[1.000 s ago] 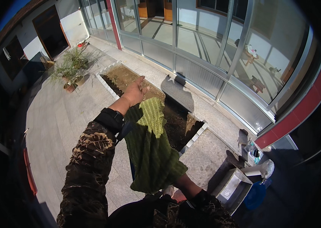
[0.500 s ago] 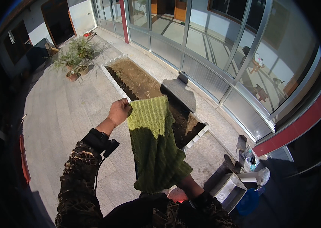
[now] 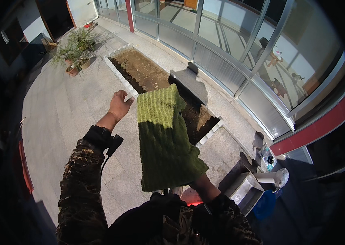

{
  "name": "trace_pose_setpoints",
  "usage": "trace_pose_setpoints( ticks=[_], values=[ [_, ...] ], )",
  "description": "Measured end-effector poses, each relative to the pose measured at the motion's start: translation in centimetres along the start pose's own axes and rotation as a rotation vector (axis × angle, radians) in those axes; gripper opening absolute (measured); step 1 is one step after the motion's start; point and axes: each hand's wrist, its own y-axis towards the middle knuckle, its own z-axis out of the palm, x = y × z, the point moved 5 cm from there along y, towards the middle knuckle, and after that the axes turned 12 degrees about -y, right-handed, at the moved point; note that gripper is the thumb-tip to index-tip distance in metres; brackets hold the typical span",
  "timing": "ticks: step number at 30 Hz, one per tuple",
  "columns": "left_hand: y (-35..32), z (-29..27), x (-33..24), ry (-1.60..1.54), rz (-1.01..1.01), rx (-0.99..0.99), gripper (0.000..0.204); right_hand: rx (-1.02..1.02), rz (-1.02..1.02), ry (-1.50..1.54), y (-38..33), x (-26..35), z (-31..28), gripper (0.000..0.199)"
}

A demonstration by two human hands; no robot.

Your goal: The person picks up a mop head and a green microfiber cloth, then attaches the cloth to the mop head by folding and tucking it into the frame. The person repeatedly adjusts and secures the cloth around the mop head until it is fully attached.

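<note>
A green ribbed towel (image 3: 162, 143) hangs spread out before me, its upper part sunlit and its lower part in shadow. My left hand (image 3: 119, 105) is just left of the towel's upper left corner, apart from it, with thumb and fingers parted and nothing between them. My right hand (image 3: 205, 187) reaches under the towel's lower right side. The cloth hides its fingers, so their grip does not show. What carries the towel's upper edge is also hidden.
Beyond the towel lies a soil bed (image 3: 139, 69) with a white scalloped border. Potted plants (image 3: 76, 51) stand at far left. Glazed panels (image 3: 217, 65) line the right side. At lower right are a sink (image 3: 244, 196) and a blue basin (image 3: 264, 206); a red object (image 3: 192, 197) shows below the towel.
My left hand has let go of the towel's upper left corner and drawn slightly away. The towel has shifted a little upward in view and looks wider at its lower part.
</note>
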Motion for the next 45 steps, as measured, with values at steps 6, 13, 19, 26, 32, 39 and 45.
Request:
trace_pose_setpoints(
  ticks=[6, 13, 19, 26, 32, 39, 45],
  values=[
    [-15.9, 2.0, -1.2, -0.743, -0.421, 0.472, 0.038, -0.017, -0.085, -0.218, 0.7, 2.2, -0.4, 0.044],
    [-21.1, 4.8, -3.0, -1.372, -0.626, 0.592, 0.046, 0.013, -0.021, 0.064, 1.0, 2.2, 0.2, 0.045],
    [-20.5, 6.5, -4.4, -1.545, -0.637, 0.566, 0.056, -0.068, -0.035, 0.168, 0.6, 1.4, 1.1, 0.043],
    [-21.2, 7.4, -5.1, -1.586, -0.693, 0.533, 0.053, -0.045, 0.077, 0.414, 0.0, 0.8, 1.0, 0.051],
    [-20.4, 8.1, -4.4, -1.628, -0.705, 0.523, 0.048, -0.475, -0.262, -0.091, 1.8, 5.6, -1.5, 0.049],
    [-20.4, 7.4, -5.9, -1.612, -0.645, 0.525, 0.048, -0.482, -0.448, -0.281, -0.7, 7.3, -7.2, 0.036],
    [-20.3, 7.2, -4.8, -1.416, -0.622, 0.475, 0.049, -0.062, -0.256, -0.523, -5.6, 4.3, -6.2, 0.034]
  ],
)
